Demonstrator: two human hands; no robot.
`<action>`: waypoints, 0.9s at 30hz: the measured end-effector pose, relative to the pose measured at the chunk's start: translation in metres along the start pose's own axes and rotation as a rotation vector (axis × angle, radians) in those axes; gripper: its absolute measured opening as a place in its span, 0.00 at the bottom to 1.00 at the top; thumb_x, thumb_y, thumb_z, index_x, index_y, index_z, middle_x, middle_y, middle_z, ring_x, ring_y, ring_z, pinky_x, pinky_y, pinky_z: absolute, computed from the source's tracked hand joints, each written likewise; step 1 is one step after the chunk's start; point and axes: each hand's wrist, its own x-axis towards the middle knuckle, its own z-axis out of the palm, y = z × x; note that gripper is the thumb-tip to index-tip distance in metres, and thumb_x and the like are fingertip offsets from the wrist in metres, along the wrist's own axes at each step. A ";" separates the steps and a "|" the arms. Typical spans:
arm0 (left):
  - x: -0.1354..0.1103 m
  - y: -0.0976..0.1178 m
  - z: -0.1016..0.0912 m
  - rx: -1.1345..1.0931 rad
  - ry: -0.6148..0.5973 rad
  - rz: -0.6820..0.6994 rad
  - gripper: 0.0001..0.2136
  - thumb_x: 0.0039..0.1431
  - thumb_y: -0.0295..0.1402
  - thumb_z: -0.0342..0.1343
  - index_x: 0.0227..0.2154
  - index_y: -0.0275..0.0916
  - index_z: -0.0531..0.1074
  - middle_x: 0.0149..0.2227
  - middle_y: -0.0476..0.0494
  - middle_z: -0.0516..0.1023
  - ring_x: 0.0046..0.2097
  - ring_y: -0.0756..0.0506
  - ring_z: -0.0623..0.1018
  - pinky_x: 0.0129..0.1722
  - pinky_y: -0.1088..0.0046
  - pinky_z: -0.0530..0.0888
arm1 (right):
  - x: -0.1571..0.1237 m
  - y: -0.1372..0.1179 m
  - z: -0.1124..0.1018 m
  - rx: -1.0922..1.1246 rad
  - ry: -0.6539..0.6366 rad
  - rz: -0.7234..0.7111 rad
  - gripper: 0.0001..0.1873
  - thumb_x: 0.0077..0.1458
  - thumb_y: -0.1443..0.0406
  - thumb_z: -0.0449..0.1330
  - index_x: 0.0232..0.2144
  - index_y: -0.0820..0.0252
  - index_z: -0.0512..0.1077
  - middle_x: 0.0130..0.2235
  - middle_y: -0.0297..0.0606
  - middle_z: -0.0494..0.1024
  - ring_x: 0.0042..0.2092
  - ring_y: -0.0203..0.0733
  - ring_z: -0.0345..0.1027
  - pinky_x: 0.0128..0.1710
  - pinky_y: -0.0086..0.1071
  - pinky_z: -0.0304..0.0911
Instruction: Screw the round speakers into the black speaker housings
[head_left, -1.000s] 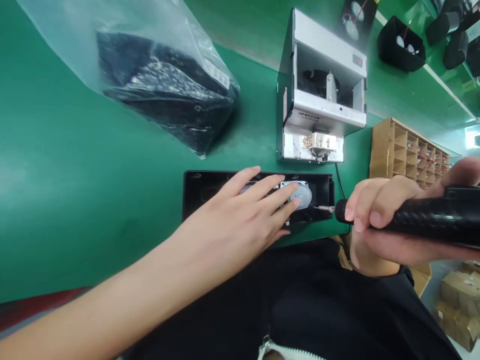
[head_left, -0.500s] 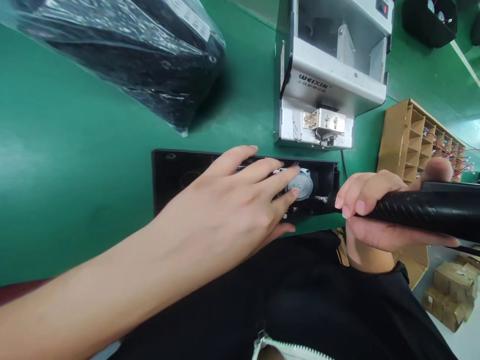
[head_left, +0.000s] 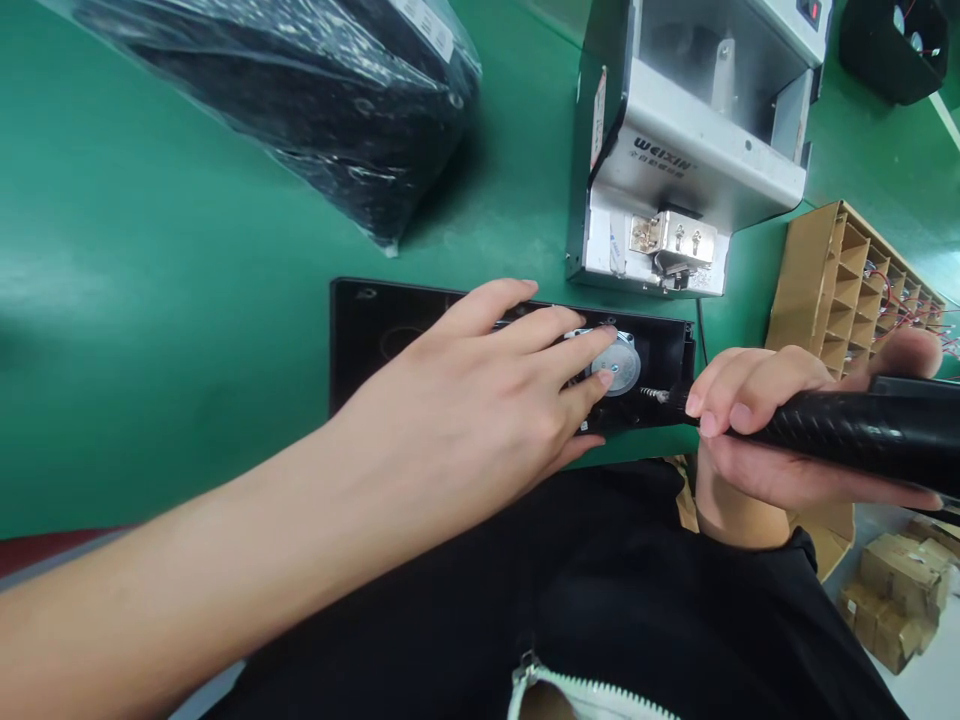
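A long black plastic housing [head_left: 367,330] lies on the green bench near its front edge. My left hand [head_left: 487,390] rests flat on it, fingers stretched out, with fingertips against a round silver motor [head_left: 621,366] at the housing's right end. My right hand [head_left: 757,430] is wrapped round a black electric screwdriver [head_left: 855,432]. The screwdriver's bit [head_left: 654,395] points left into the housing just right of the motor.
A silver screw feeder box [head_left: 690,160] stands right behind the housing. A clear bag of black parts [head_left: 315,90] lies at the back left. A cardboard divider tray [head_left: 847,290] with wired parts sits at the right. Cardboard boxes [head_left: 892,600] are on the floor below.
The view has shifted closer and slightly left. My left hand stays flat on the housing. The screwdriver bit has stayed at the right of the motor, pressed a little further in.
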 end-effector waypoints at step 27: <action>0.011 0.009 -0.001 0.132 -0.063 0.050 0.14 0.83 0.40 0.63 0.59 0.43 0.91 0.72 0.36 0.91 0.68 0.29 0.88 0.79 0.42 0.75 | 0.005 0.013 0.008 0.073 -0.179 -0.620 0.35 0.68 0.65 0.70 0.74 0.40 0.77 0.37 0.30 0.92 0.28 0.47 0.85 0.28 0.44 0.86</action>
